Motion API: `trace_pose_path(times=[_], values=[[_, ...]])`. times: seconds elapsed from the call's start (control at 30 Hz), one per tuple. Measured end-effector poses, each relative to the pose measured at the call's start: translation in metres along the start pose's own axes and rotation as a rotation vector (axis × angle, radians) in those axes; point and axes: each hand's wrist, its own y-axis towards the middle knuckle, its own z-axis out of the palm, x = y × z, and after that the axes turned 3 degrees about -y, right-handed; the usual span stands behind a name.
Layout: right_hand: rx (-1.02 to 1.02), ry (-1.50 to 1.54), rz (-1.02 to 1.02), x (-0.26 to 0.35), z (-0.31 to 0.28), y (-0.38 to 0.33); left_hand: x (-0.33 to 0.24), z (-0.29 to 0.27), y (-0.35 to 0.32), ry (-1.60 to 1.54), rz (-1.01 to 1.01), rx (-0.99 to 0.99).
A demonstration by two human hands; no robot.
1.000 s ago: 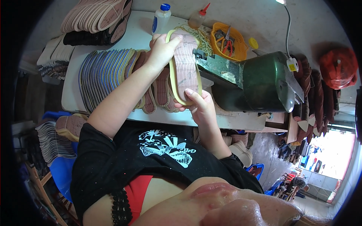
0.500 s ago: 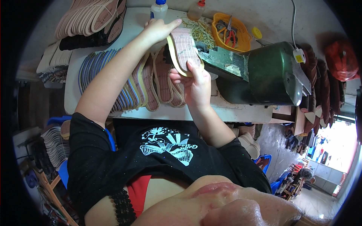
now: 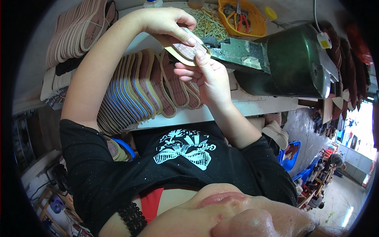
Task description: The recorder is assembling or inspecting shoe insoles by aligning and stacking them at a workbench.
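Both hands are closed on a shoe insole [image 3: 185, 52] with a checked pinkish face and a pale yellow edge, held tilted above the table. My left hand [image 3: 167, 23] grips it from the far side, thumb on its face. At the near end my right hand [image 3: 209, 77] pinches it, thumb on top and fingers curled beneath. The insole lies right beside the narrow arm of a dark green machine [image 3: 284, 59]; whether they touch, I cannot tell. Below my hands, a row of similar insoles [image 3: 144, 85] leans on the white table [image 3: 237, 106].
Behind the machine arm are a heap of pale trimmings [image 3: 207, 24] and a yellow basket [image 3: 256, 27] with red-handled pliers [image 3: 241, 21]. Bundled insoles [image 3: 77, 29] are stacked at the far left. A white cable [image 3: 316, 15] hangs by the machine.
The insole has tilted and turned flatter. My left hand has come down over it, thumb now on its face. The whole view has shifted slightly.
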Motion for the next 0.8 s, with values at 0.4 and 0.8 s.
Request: trace_pose_path(times=[0.4,0.8], values=[[0.014,0.004,0.007,0.005,-0.005,-0.001,-0.014,0.023,-0.028,-0.132,-0.15,-0.06],[0.035,-0.006,0.021,0.006,-0.013,-0.004,-0.034,0.047,-0.039,-0.242,-0.442,-0.263]])
